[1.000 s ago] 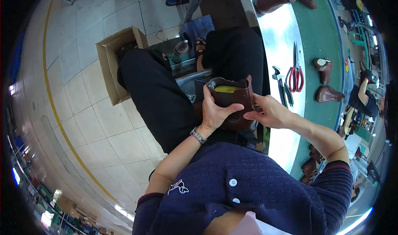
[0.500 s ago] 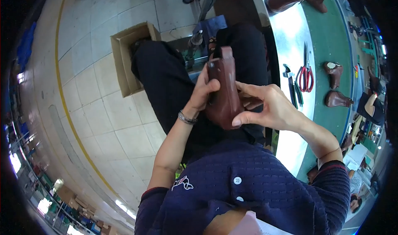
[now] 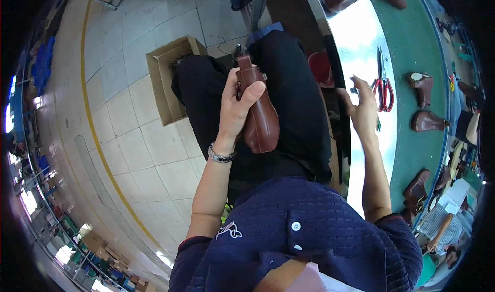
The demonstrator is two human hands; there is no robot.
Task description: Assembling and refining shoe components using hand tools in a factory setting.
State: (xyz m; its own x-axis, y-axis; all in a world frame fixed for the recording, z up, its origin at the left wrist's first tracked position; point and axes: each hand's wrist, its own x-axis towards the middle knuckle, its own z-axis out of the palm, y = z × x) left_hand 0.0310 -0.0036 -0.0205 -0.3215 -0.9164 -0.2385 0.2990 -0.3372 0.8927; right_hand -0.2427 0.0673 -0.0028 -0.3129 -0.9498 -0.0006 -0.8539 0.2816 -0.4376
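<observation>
A brown leather boot (image 3: 262, 127) that both hands were holding half a second ago is now in the left hand (image 3: 236, 106) alone, above the person's lap, its tabbed end pointing away from the body; that grip is closed firmly around it, thumb on top. The right hand (image 3: 365, 114) has let go and moved out over the metal tabletop (image 3: 358, 31), empty, thumb and fingers parted around dark pliers beside red-handled scissors (image 3: 382, 93), contact unclear, so the work on the boot appears paused.
</observation>
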